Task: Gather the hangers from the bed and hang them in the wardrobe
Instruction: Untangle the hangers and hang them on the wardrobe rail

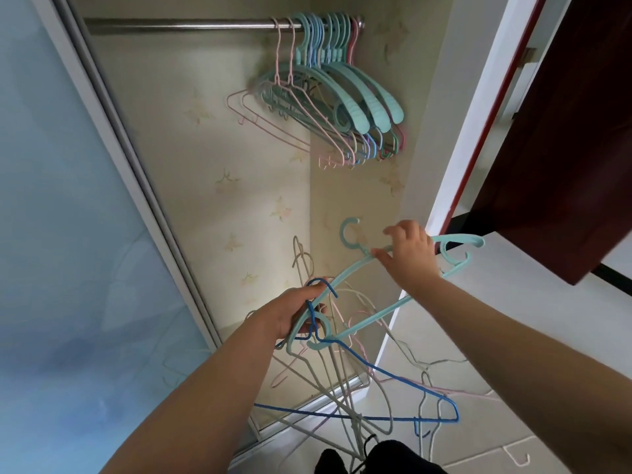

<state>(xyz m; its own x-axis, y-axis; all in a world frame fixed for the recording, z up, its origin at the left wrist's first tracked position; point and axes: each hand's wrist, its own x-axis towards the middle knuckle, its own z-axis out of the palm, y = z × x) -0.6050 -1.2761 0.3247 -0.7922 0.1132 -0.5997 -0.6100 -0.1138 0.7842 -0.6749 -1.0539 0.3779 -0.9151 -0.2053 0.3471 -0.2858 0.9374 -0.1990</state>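
Observation:
My left hand grips a tangled bunch of wire hangers, white, pink and one blue hanger, which dangle below it. My right hand holds a teal plastic hanger near its neck, the hook pointing up; its lower end still sits in the bunch at my left hand. Higher up, the metal wardrobe rail carries several hung hangers, teal plastic and pink wire, crowded at its right end.
The sliding wardrobe door with its pale blue panel stands at left. The wardrobe's side wall and a dark red door are at right. Tiled floor lies below, with my dark feet at the bottom edge.

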